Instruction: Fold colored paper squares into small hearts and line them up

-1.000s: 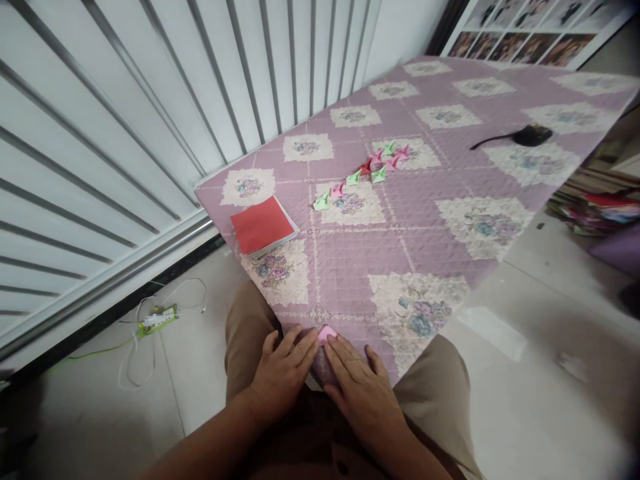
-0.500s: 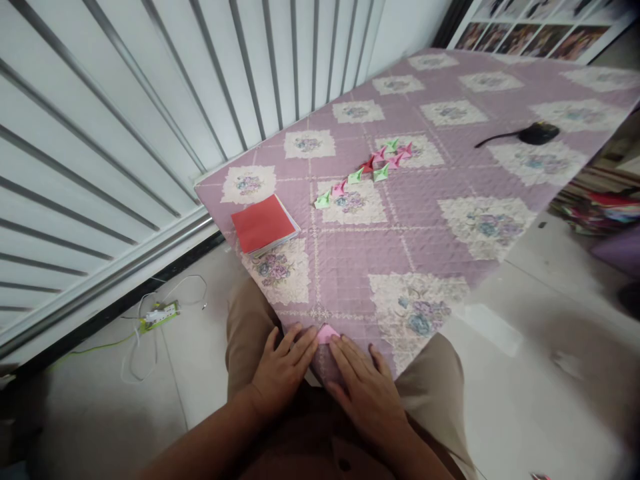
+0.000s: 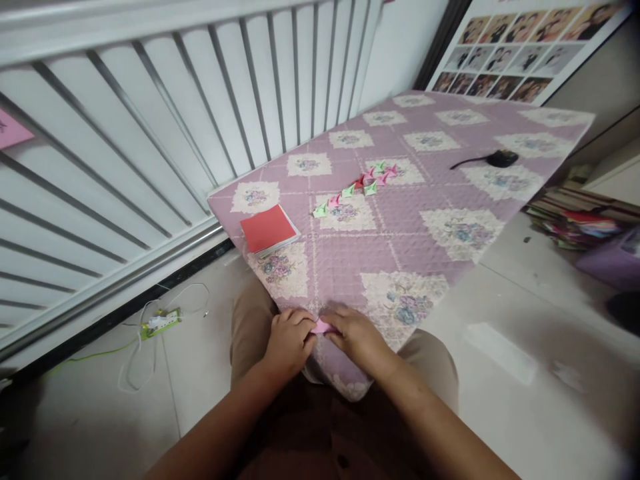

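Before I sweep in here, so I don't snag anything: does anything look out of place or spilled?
No spill shows on the tablecloth. What looks untidy is the floor at left: a power strip lies there with white cable in loose loops, which might snag a broom.

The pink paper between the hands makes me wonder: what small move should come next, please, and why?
Probably press the pink paper flat against the tablecloth, since the left hand and right hand seem to pinch its opposite ends, near the cloth's closest corner.
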Motion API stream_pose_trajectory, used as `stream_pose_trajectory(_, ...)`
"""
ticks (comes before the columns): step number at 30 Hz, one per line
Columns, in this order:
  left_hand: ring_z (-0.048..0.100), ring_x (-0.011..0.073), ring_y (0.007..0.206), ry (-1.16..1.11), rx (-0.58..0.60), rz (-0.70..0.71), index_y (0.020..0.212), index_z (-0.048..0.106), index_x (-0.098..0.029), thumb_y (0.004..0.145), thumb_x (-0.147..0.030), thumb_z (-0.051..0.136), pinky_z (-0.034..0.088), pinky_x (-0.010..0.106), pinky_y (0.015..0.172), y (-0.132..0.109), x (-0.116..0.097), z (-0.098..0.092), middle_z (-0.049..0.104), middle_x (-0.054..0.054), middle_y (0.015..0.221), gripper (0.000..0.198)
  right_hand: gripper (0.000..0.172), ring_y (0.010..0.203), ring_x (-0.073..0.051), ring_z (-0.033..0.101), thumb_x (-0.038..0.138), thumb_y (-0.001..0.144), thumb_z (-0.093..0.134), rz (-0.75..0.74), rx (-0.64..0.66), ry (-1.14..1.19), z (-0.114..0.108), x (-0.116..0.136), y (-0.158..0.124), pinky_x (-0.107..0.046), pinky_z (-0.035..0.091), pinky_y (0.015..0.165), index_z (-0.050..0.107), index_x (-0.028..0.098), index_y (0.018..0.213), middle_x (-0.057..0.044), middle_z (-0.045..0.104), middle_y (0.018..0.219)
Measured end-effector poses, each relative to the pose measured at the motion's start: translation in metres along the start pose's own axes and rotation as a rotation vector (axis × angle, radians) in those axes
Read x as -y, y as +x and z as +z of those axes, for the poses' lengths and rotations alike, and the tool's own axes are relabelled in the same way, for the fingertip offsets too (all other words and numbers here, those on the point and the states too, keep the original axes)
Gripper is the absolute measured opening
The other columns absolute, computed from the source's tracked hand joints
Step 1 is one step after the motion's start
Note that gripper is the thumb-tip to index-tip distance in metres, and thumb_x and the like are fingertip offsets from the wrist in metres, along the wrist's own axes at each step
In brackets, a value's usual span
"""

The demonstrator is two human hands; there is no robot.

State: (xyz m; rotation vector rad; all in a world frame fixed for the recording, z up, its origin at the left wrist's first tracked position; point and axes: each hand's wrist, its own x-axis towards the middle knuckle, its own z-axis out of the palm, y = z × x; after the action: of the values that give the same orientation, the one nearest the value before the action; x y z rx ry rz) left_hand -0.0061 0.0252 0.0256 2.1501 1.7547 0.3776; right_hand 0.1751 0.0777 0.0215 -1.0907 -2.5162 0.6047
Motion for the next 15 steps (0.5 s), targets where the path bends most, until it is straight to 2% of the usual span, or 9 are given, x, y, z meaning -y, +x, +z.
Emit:
stream_pose_trajectory(9, 0.051, 0.022, 0.102, 0.03, -0.032, -0.046, 0.1, 0.068, -0.028, 0.083, -0.025, 0.059, 0.039, 0.039, 0.086, 0.0066, -0.0032, -0.0004, 0.063, 0.001, 0.107, 0.019, 0.016, 0.079, -0.015, 0.058, 0.014, 0.083, 0.058, -0.006, 0.042, 0.1, -0.002, -0.0035, 0.0048, -0.025, 0.044, 0.071, 0.067, 0.02, 0.093, -0.002, 0.062, 0.084)
stream_pose_trajectory(15, 0.054, 0.0212, 0.099, 0.019, -0.052, -0.087, 0.095, 0.068, -0.026, 0.083, -0.027, 0.059, 0.041, 0.038, 0.086, 0.0082, -0.0061, 0.0014, 0.064, 0.003, 0.101, 0.015, 0.016, 0.077, -0.014, 0.059, 0.016, 0.086, 0.054, -0.058, 0.035, 0.052, -0.0049, -0.0023, 0.0047, -0.024, 0.044, 0.07, 0.067, 0.02, 0.095, -0.002, 0.062, 0.083)
